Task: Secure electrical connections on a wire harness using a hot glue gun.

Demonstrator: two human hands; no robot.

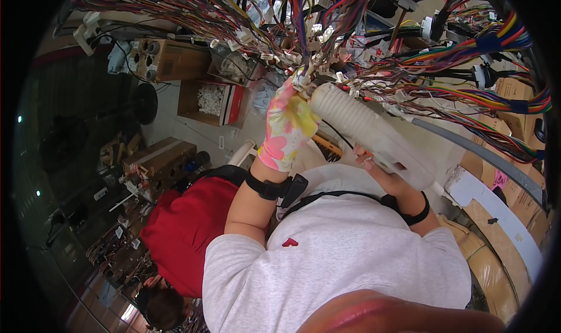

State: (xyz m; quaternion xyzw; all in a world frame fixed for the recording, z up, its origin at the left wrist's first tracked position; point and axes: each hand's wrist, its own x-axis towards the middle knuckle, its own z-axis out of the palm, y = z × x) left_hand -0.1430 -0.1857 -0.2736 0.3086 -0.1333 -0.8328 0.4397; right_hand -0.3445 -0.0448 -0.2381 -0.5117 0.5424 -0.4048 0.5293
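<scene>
My left hand (pixel 286 125), in a pink, yellow and white patterned glove, reaches up to the hanging wires. Its fingers are closed around a wire bundle (pixel 302 55) with white connectors. My right hand (pixel 368 160) is bare and grips an off-white heat gun (pixel 374 128) from below, so part of that hand is hidden behind the tool's body. The ribbed front end of the heat gun points up and left, close beside the gloved fingers and the wires. Whether its nozzle touches the wires I cannot tell.
Thick bundles of coloured wires (pixel 461 58) hang across the top and right. An open carton (pixel 201 102) holds small white parts. More cardboard boxes (pixel 158 160) stand at left. A grey bar (pixel 479 152) crosses the right side. A person in red (pixel 187 233) is close on my left.
</scene>
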